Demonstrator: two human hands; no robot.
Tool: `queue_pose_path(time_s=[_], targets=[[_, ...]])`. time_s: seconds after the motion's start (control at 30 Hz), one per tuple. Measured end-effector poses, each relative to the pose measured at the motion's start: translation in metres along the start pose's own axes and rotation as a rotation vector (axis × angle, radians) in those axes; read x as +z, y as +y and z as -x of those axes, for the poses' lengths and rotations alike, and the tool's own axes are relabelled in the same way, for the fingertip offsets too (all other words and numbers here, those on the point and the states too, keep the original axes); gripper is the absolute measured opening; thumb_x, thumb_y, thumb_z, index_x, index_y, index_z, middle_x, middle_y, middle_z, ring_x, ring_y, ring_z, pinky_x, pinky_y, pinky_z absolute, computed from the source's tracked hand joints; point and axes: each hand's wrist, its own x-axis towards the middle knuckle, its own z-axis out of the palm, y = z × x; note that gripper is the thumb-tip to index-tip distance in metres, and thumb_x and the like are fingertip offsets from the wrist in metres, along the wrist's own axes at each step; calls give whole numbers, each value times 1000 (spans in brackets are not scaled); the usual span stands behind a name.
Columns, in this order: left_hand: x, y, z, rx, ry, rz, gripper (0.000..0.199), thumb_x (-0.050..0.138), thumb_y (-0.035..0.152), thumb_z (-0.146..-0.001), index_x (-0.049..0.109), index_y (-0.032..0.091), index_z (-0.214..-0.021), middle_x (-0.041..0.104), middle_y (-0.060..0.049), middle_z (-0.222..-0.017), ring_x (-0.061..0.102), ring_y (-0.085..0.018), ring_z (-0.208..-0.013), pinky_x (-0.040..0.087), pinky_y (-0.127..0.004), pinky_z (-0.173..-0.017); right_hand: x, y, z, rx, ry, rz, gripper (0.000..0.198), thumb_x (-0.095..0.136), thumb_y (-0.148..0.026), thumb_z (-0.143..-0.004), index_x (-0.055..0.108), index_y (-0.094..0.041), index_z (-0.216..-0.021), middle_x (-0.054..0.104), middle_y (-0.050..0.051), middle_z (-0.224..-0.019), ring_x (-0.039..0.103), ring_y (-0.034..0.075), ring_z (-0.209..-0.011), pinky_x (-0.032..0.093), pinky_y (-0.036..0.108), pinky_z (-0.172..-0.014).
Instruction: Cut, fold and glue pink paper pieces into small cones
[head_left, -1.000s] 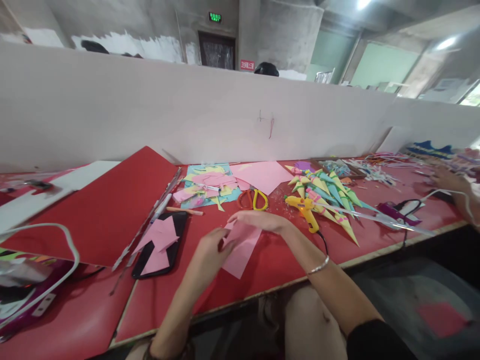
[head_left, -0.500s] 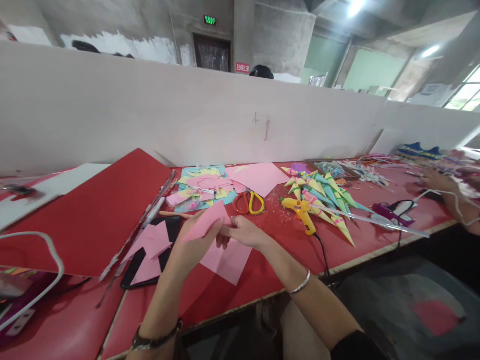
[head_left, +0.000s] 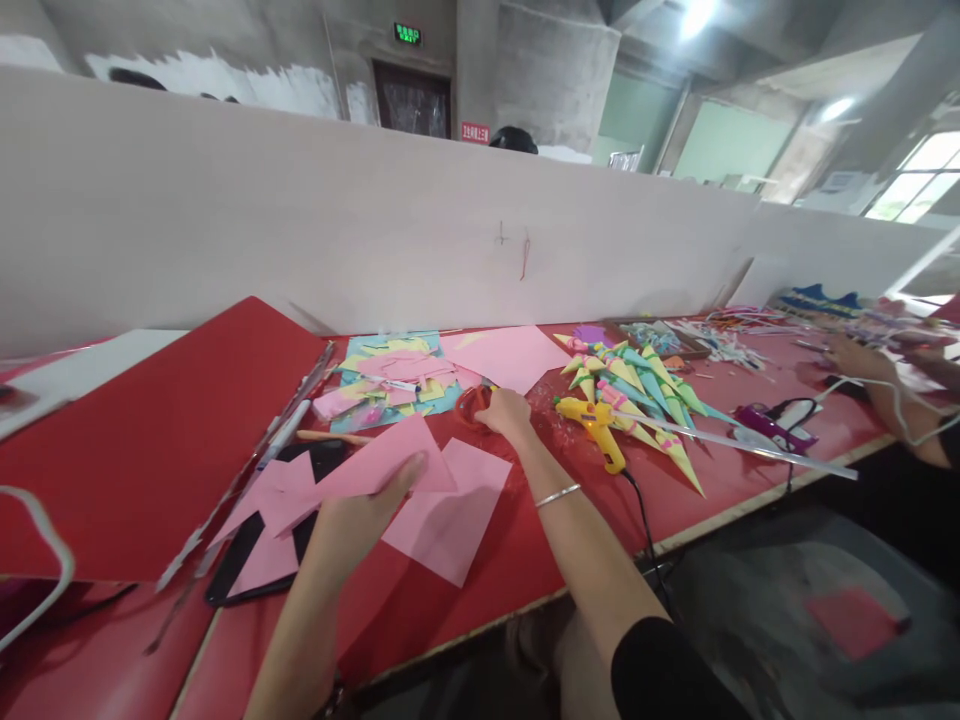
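My left hand (head_left: pixel 367 510) pinches a folded sheet of pink paper (head_left: pixel 386 462), thumb on top. Lower right of it, a flat pink square (head_left: pixel 457 525) lies on the red table. My right hand (head_left: pixel 506 412) is closed at the scissors (head_left: pixel 471 406); their red handle shows, while the hand covers most of the yellow one. Cut pink pieces (head_left: pixel 266 565) rest on a black phone-like slab (head_left: pixel 225 585) at the left, partly behind the held paper.
A yellow glue gun (head_left: pixel 600 428) lies right of my right hand, beside yellow, green and pink paper cones (head_left: pixel 660 395). Paper scraps (head_left: pixel 390 370) and a large pink sheet (head_left: pixel 517 352) lie at the back. A red board (head_left: pixel 150 450) stands left. Another person's hand (head_left: pixel 862 365) works at far right.
My right hand has left the folded pink paper and moved forward onto the scissors. My left hand has shifted left and lower with the paper, which now lies more level.
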Motion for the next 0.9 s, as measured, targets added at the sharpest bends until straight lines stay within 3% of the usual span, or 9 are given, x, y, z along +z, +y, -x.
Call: queue_pose_path(time_s=[0.13,0.23,0.33,0.47,0.57,0.67,0.77,0.83,0.9], targets=[[-2,1,2,-72,5,5,40,51,59,-63,55,20,-55,61,-5,-57,62,-28,-66,47,-31,-50,-5,12,2,-11,-119,-404,20,58,-31,-73,60,-14,-63,66,10,-68,64,20,-66,45,25,-52],[-4,4,4,20,-15,139,33,52,51,-67,57,21,-56,64,-2,-60,63,-25,-69,49,-27,-53,-10,17,11,-76,-233,-732,29,46,-31,-81,56,-14,-59,61,5,-55,57,12,-50,43,21,-44],[-6,6,5,77,13,233,30,55,47,-68,56,22,-52,63,-1,-58,62,-24,-66,48,-27,-51,-15,18,23,-164,-301,-1014,23,46,-27,-79,54,-14,-62,61,4,-59,55,10,-52,45,20,-49],[-13,7,0,-4,141,197,31,59,50,-67,61,20,-57,64,-5,-60,60,-27,-65,46,-32,-46,-19,15,34,-262,-358,-1292,6,53,-21,-69,53,-16,-65,61,3,-68,54,9,-57,46,21,-53],[-18,14,-8,97,195,228,37,51,48,-75,60,21,-51,64,-3,-58,60,-24,-66,49,-35,-62,-18,8,37,-322,-362,-1431,11,54,-16,-60,50,-18,-70,59,0,-71,51,8,-56,45,22,-55],[-22,27,-17,252,158,292,50,40,42,-82,51,22,-38,60,-1,-47,60,-19,-62,48,-34,-79,-13,0,41,-377,-365,-1500,22,56,-13,-55,48,-20,-74,59,-2,-77,51,8,-56,45,23,-56],[-29,43,-29,264,119,401,42,41,40,-81,53,20,-46,56,0,-41,57,-17,-54,52,-27,-55,-8,-7,44,-450,-348,-1520,21,60,-16,-58,46,-21,-74,59,-3,-77,51,8,-53,44,25,-53],[-34,52,-39,221,94,439,31,48,37,-76,56,19,-53,57,-1,-44,55,-16,-54,47,-21,-37,-8,-9,46,-493,-317,-1520,17,61,-22,-65,44,-21,-70,55,-5,-64,49,8,-49,42,24,-49],[-39,58,-47,202,91,465,24,55,37,-71,58,18,-58,56,0,-48,53,-14,-48,43,-18,-30,-9,-10,49,-520,-294,-1503,20,60,-29,-71,43,-21,-66,49,-7,-51,46,9,-45,39,24,-46]])
